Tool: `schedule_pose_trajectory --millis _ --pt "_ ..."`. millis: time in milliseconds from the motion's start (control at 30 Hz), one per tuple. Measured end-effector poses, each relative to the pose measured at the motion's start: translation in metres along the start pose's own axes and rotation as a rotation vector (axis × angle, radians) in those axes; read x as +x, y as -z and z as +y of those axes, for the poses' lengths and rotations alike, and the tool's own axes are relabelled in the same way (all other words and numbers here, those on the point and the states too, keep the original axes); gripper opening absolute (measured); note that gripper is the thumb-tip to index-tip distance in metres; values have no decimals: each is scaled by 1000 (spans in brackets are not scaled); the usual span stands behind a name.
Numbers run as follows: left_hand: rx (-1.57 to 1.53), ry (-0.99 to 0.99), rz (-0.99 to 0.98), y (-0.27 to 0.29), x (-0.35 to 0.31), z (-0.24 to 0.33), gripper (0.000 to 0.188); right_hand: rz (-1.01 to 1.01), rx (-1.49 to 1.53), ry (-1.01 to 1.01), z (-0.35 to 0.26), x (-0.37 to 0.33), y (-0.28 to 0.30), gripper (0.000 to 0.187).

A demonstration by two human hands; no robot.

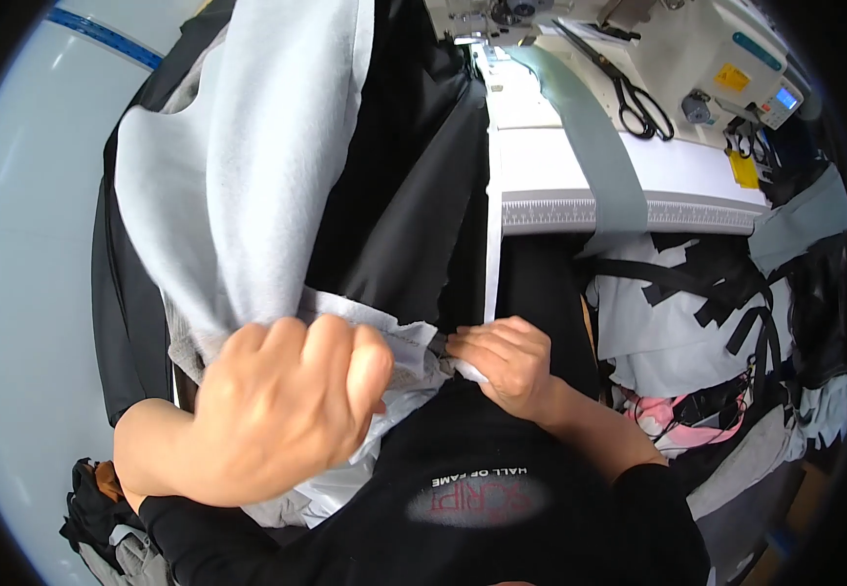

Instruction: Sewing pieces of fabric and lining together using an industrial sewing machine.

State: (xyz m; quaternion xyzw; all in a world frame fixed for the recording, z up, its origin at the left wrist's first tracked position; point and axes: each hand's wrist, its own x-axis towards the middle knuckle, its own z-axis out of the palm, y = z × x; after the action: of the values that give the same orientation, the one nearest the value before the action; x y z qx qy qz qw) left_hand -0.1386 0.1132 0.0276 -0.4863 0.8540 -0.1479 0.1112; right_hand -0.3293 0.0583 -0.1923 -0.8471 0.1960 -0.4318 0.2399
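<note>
My left hand [287, 396] is closed in a fist, raised near my chest over the lower end of a light grey fabric piece [267, 166]. Its fingertips are turned away, so what they grip, if anything, is hidden. My right hand [507, 361] is closed on the gathered edge of the fabric by my lap. A white strip [493, 234] runs from that hand up to the lit needle area of the sewing machine [502, 20]. Black glossy fabric [414, 195] lies beside the grey piece and leads toward the machine.
Black scissors [629, 98] rest on the machine bed, beside a grey-green fabric band [599, 146] hanging over the ruler edge [697, 213]. At right are black straps [697, 283] and a pile of fabric scraps [658, 342]. A pale blue-white surface [33, 293] fills the left.
</note>
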Motion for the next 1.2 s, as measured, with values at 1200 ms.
schedule_pose_trajectory --millis 1200 --pt "-575 -218 377 -122 0 29 27 206 -193 119 2 -30 -8 24"
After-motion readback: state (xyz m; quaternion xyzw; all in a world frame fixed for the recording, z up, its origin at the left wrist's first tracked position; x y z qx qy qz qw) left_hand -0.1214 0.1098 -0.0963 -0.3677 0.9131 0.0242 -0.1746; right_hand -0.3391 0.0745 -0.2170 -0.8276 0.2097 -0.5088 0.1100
